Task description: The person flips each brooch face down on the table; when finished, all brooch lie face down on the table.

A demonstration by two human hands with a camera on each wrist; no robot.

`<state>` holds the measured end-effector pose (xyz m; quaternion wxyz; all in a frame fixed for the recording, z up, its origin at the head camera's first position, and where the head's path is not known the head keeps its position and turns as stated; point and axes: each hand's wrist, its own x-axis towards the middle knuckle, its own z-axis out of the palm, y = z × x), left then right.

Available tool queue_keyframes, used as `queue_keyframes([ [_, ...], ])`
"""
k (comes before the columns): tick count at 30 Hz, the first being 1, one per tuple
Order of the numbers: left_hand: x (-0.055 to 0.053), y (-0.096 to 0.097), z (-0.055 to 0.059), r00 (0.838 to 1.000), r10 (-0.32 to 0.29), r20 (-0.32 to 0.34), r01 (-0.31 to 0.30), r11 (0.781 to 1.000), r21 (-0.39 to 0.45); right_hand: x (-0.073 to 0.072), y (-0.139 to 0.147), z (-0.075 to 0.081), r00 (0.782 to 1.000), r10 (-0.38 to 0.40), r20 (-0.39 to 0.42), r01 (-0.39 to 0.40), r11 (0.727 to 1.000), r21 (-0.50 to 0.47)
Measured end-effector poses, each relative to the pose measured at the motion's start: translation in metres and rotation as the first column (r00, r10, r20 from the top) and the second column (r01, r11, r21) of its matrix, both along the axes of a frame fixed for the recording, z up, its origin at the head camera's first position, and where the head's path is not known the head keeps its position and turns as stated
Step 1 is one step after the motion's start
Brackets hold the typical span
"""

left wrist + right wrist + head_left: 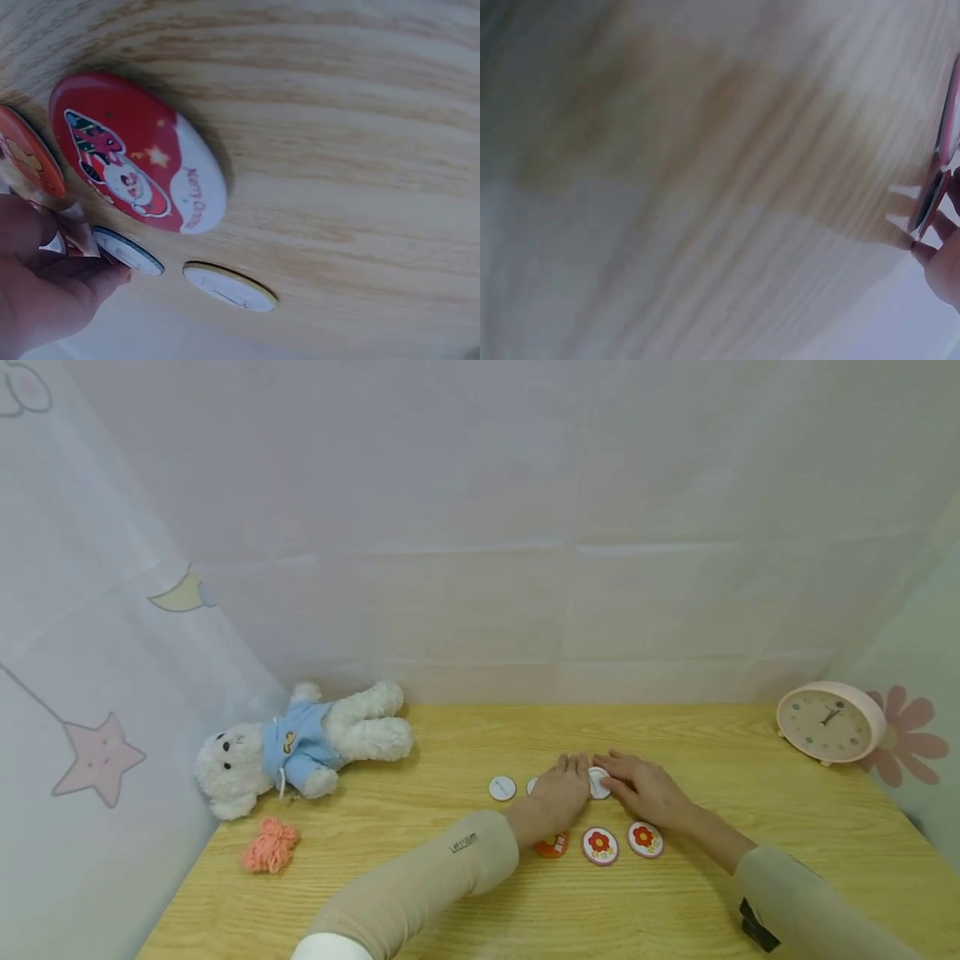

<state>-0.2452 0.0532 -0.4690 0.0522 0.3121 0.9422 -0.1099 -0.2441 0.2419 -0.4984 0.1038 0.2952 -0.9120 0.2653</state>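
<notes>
A white-backed button badge [598, 782] lies face down between the hands. My right hand [643, 789] holds it, thumb at its near side and fingers at its far edge; its rim appears tilted in the right wrist view. My left hand [558, 793] grips at its left side, fingers extended, thumb hidden from above. Just left sit two more face-down badges, one partly covered [532, 786] and one fully visible [502, 788]. Nearer are two flower badges [602, 846] [646, 840] and an orange badge [551, 846]. A red Christmas badge [135, 154] shows under the left wrist.
A white plush bear [300, 739] in a blue top lies at the back left, with a bundle of coral yarn [271, 845] before it. At the right stands a pink clock [831, 722]. Pale printed cloth [480, 610] hangs behind the wooden table [450, 793].
</notes>
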Motion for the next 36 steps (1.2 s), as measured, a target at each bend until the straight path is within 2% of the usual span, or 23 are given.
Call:
queue_keyframes([
  [3, 0.0001, 0.0009, 0.0002, 1.0, -0.013, -0.005, 0.012, 0.998, -0.064, 0.001, 0.0047, 0.0001, 0.999, 0.046, 0.005, -0.047, 0.996, 0.071],
  [6, 0.0, 0.0014, 0.0009, 1.0, -0.019, -0.008, 0.018, 0.994, -0.112, 0.0021, 0.0073, 0.0019, 0.997, 0.066, 0.033, -0.069, 0.993, 0.099],
  [16, 0.0008, 0.0035, 0.0011, 0.999, -0.035, -0.032, 0.028, 0.981, -0.191, 0.0057, 0.006, 0.0044, 0.997, 0.035, 0.074, -0.048, 0.983, 0.175],
  [29, -0.0001, 0.0039, -0.0004, 1.0, -0.007, -0.005, 0.006, 0.983, -0.183, 0.0064, 0.0031, 0.0062, 0.992, 0.056, 0.116, -0.077, 0.979, 0.187],
  [36, -0.0003, 0.0035, 0.0011, 1.0, -0.03, -0.002, 0.029, 0.985, -0.172, 0.0064, 0.005, 0.0055, 0.992, 0.045, 0.114, -0.068, 0.976, 0.208],
])
